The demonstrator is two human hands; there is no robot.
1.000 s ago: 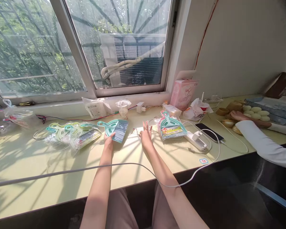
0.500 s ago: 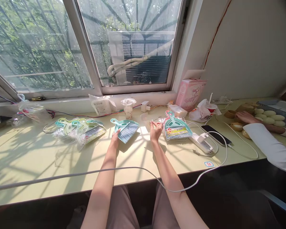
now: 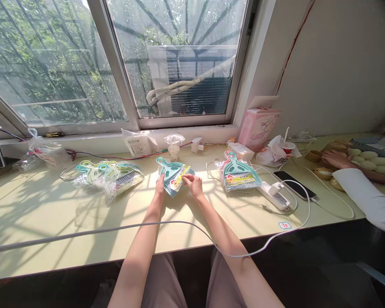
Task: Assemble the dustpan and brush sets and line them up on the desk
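Note:
My left hand [image 3: 159, 187] is closed round the left edge of a teal mini dustpan with brush [image 3: 170, 169], held up over the table. Across its bristles lies a yellow printed label card [image 3: 181, 177]. The fingers of my right hand [image 3: 193, 185] pinch the card's right edge. To the right rests a stack of dustpan-and-brush sets [image 3: 240, 175], the top one teal with a similar yellow label. More sets in clear plastic bags [image 3: 109, 175], green and teal, lie to the left.
A white power strip [image 3: 277, 197], a phone [image 3: 293, 185] and cables lie at right. One white cable [image 3: 179, 222] crosses in front of my forearms. A plastic cup [image 3: 174, 147] and a pink box [image 3: 258, 128] stand by the window. A co-worker's hand [image 3: 336, 160] touches brownish round items.
My right hand has moved left to the dustpan with the yellow label card, which now covers part of the bristles. The dustpan in my left hand has shifted slightly right.

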